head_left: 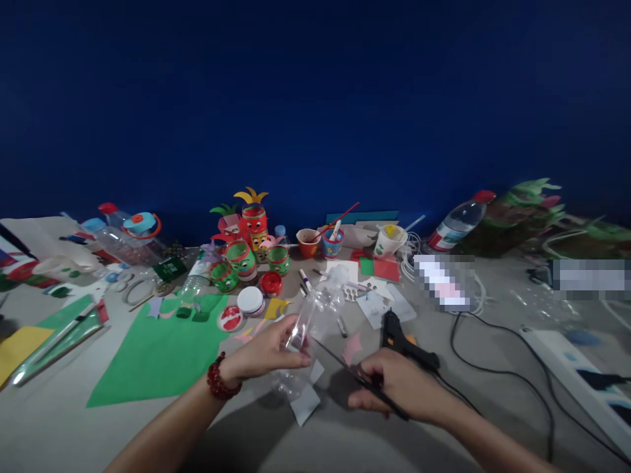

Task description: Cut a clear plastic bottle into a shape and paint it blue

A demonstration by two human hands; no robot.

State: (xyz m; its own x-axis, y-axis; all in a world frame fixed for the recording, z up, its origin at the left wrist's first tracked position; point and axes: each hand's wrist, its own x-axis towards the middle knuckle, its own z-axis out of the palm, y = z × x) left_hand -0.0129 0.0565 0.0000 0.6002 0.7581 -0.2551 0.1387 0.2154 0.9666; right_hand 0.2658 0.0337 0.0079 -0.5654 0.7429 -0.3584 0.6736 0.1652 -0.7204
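My left hand [270,348], with a dark red beaded bracelet on its wrist, grips a clear plastic bottle [320,305] above the table. The bottle's outline is partly lost in glare, and its lower part hangs below my fingers. In my right hand [394,384] is a pair of dark scissors [345,366], its tip pointing at the bottle near my left fingers. Whether the blades touch the plastic I cannot tell. Beneath the bottle lie white paper scraps [305,405]. A black glue gun [407,345] rests just beyond my right hand.
Green paper [162,355] covers the table's left part. Behind it stand painted bottle cups [240,257] and paint jars [250,301]. Paper cups [390,240] and a red-capped bottle [461,222] line the back. Black cords [497,369] and a power strip [574,387] lie at right.
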